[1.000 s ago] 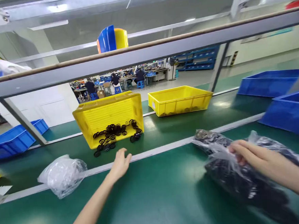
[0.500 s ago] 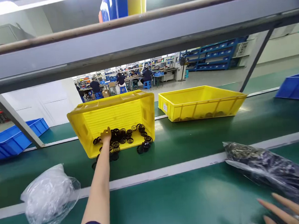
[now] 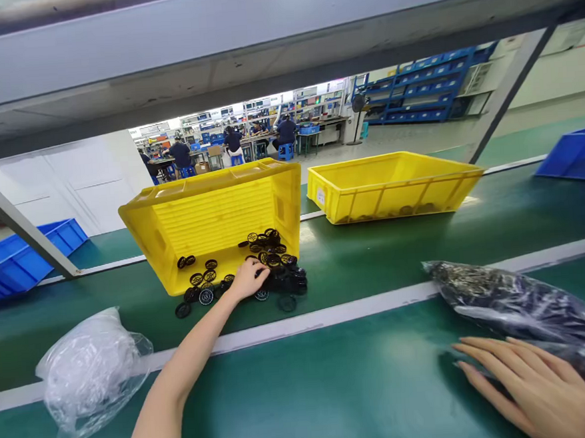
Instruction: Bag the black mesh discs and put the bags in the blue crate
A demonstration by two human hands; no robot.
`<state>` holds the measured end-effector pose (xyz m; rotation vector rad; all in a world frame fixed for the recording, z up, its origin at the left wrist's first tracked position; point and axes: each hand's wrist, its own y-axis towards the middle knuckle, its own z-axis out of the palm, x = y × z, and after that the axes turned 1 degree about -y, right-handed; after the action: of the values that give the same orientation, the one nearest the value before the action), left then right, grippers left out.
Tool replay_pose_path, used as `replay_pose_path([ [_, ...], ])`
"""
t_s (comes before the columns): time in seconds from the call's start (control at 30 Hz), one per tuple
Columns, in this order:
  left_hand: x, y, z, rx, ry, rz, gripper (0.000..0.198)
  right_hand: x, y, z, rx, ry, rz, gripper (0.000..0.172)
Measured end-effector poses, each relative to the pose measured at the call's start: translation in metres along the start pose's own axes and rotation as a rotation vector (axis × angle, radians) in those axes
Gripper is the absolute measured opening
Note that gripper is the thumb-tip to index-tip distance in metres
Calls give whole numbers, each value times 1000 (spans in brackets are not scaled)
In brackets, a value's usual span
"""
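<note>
Black rings (image 3: 206,296) have spread out from the tipped yellow bin (image 3: 212,218); my left hand (image 3: 247,280) lies on them, grip unclear, my right hand (image 3: 534,382) open beside the bag (image 3: 519,310).

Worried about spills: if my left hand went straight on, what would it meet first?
The left hand would first meet the black plastic rings heaped in the tilted yellow plastic crate, though depth is unclear.

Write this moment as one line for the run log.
left hand: on black rings | right hand: beside plastic bag | yellow bin: tipped
</note>
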<state>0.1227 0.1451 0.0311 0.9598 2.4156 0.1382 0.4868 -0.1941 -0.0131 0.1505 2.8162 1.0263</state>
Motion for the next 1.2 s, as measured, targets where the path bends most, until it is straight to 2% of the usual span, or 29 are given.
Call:
replay_pose_path([
  [0.1, -29, -50, -5, 42, 14, 93, 40, -1, 20, -4, -93, -163, -133, 41],
  [0.2, -52, -110, -15, -8, 76, 172, 47, 27, 40, -12, -72, -42, -58, 43],
  [0.3, -58, -167, -19, -98, 90, 223, 44, 81, 60, -19, 119, 231, 2, 37],
  [0.37, -52, -196, -18, -164, 44, 166, 39, 120, 74, -16, 276, 371, -27, 36],
  [0.43, -43, -212, -17, -261, -34, 67, 33, 154, 88, -6, 373, 450, -73, 39],
  [0.5, -33, -217, -17, -342, -112, -7, 28, 179, 103, 10, 434, 490, -108, 42],
  [0.6, -23, -211, -20, -386, -197, -51, 24, 198, 120, 33, 532, 514, -141, 47],
  [0.7, -20, -205, -24, -395, -266, -90, 23, 204, 126, 34, 540, 554, -65, 49],
  [0.77, -20, -202, -25, -384, -298, -104, 24, 209, 121, 18, 525, 652, 104, 53],
  [0.8, -20, -202, -25, -377, -310, -106, 24, 212, 116, 5, 566, 735, 201, 56],
  [0.83, -20, -202, -24, -371, -319, -106, 25, 217, 110, -9, 658, 836, 286, 60],
  [0.9, -19, -202, -24, -363, -332, -101, 25, 231, 95, -38, 948, 1036, 380, 67],
  [0.97, -19, -202, -24, -360, -340, -99, 26, 248, 77, -62, 1234, 1139, 362, 69],
  [1.0, -19, -202, -24, -360, -342, -99, 25, 255, 68, -70, 1309, 1134, 333, 66],
  [1.07, -19, -201, -24, -359, -341, -97, 25, 267, 53, -80, 1283, 1030, 250, 58],
  [1.2, -19, -201, -24, -364, -325, -87, 23, 276, 45, -77, 956, 728, 50, 45],
])
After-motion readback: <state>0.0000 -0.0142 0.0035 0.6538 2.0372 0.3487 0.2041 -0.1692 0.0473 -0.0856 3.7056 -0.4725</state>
